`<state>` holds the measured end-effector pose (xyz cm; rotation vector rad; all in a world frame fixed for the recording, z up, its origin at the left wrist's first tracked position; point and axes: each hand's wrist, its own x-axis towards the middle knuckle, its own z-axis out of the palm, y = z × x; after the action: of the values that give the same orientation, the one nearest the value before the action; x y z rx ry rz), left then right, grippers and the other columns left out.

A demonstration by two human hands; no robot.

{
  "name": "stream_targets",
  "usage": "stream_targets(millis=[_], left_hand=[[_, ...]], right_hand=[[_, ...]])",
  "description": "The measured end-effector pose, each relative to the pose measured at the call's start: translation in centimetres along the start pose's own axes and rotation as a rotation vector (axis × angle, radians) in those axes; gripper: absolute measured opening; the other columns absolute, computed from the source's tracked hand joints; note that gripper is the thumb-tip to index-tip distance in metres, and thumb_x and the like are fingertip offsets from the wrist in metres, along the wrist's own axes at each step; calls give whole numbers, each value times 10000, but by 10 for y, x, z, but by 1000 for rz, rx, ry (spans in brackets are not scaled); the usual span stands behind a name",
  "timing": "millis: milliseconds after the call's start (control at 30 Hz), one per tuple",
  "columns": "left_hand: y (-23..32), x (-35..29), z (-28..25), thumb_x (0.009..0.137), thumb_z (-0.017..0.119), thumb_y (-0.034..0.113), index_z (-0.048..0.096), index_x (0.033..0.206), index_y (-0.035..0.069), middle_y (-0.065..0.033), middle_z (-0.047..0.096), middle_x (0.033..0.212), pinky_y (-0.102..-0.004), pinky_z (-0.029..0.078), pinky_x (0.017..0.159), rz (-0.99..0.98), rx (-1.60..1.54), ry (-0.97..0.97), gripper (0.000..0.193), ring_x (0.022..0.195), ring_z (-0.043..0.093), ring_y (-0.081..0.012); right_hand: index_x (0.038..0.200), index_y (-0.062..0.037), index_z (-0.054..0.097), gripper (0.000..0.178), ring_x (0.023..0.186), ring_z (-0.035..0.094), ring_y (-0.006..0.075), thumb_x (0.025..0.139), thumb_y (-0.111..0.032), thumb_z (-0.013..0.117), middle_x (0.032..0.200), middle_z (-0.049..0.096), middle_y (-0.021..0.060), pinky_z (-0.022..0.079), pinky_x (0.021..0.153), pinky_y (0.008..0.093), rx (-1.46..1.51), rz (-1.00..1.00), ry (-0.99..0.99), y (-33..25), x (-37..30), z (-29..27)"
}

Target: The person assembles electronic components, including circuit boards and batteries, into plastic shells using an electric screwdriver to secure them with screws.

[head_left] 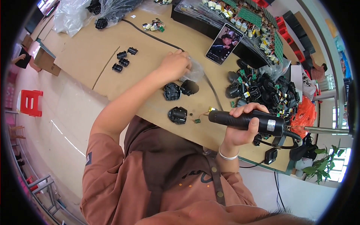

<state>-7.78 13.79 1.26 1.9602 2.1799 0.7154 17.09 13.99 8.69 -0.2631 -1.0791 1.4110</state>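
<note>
My right hand [243, 122] is wrapped round a black electric screwdriver [249, 123], held sideways with its tip pointing left. Close to that tip lie a small green circuit board [197, 120] with thin wires and a round black housing [177, 115]. My left hand [174, 66] reaches across the table to a clear plastic bag [195, 70], fingers curled downward at its edge. What those fingertips pinch, if anything, is hidden. Below the bag sit an open black shell [172, 92] with inner parts showing and a smooth dark cover [189, 87].
A phone [224, 44] leans against a dark bin [195, 18] of wired parts and green boards. Black shells and wired motors [258, 88] are heaped at right. Several small black pieces [122, 55] lie at left. A black cable [150, 37] crosses the cardboard-covered table [86, 56].
</note>
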Motion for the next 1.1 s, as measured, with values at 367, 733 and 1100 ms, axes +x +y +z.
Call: stream_targets(millis=[367,733,1100], left_hand=[[1,5,-7,733,636,155,640,758,88,-40,603,849,-390,422,801,63,-25,3,71,947,539,-238],[61,-56,-27,908,520,134,578,895,20,-42,631,801,-228,458,635,-151,-1017,126,129,708,574,-100],[78,-121,2,873,604,171,575,1013,29,-44,645,871,-205,464,661,-373,-1653,-96,201,753,590,-88]], right_hand=[[1105,-71,421,395,600,530,191,787,-228,594,827,484,97,491,547,328,-23,8,47,-2,-3,-1],[1123,-70,446,397,573,498,168,832,-315,562,837,458,73,456,511,300,76,-206,24,-20,5,6],[1076,-30,397,473,541,454,152,794,-345,608,832,405,79,411,492,270,115,-216,-41,-12,-18,41]])
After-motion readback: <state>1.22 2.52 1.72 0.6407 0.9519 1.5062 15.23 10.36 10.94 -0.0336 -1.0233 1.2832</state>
